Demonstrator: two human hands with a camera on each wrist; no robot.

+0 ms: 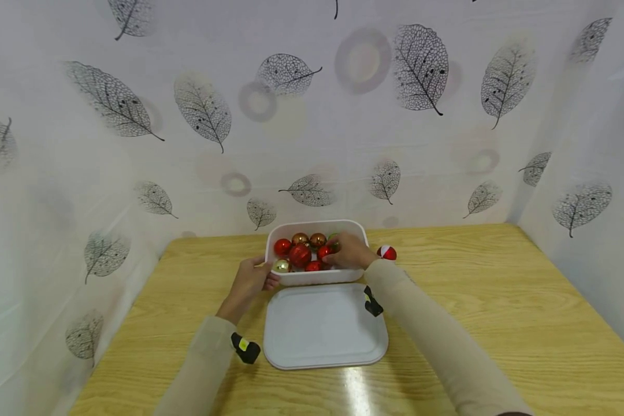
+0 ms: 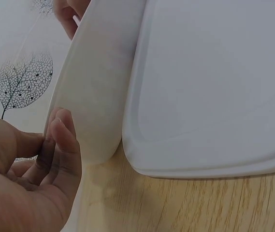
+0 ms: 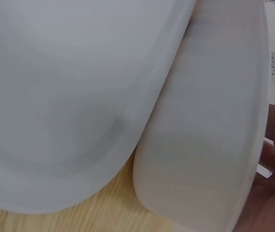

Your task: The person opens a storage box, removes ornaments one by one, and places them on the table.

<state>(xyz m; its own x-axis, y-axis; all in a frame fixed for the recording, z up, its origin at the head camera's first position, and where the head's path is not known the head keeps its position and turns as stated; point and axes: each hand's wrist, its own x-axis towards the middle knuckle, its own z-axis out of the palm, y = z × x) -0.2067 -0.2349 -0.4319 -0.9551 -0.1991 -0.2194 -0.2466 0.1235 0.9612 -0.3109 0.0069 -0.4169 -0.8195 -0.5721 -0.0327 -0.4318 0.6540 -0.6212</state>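
Our left hand [image 1: 249, 278] pinches the edge of a white plastic box [image 1: 319, 278]; our right hand [image 1: 347, 252] reaches inside, fingers bent, among shiny red, gold and green balls [image 1: 300, 255], its hold unclear to us. Nearer, a flat white lid [image 1: 325, 326] lies on the yellowish wooden table [image 1: 499, 300].

A wood-grain table [image 1: 473, 294] bears a tub [image 1: 319, 278], lid [image 1: 325, 326] and ball [image 1: 387, 253].

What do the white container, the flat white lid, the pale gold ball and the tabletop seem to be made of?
White container: probably plastic, smooth and satiny, with rounded corners.
Flat white lid: likely plastic too, soft sheen, molded-looking rim.
Pale gold ball: shiny with bright highlights; coated plastic or glass, unclear.
Tabletop: wood or printed laminate; grain shows, glare suggests gloss.
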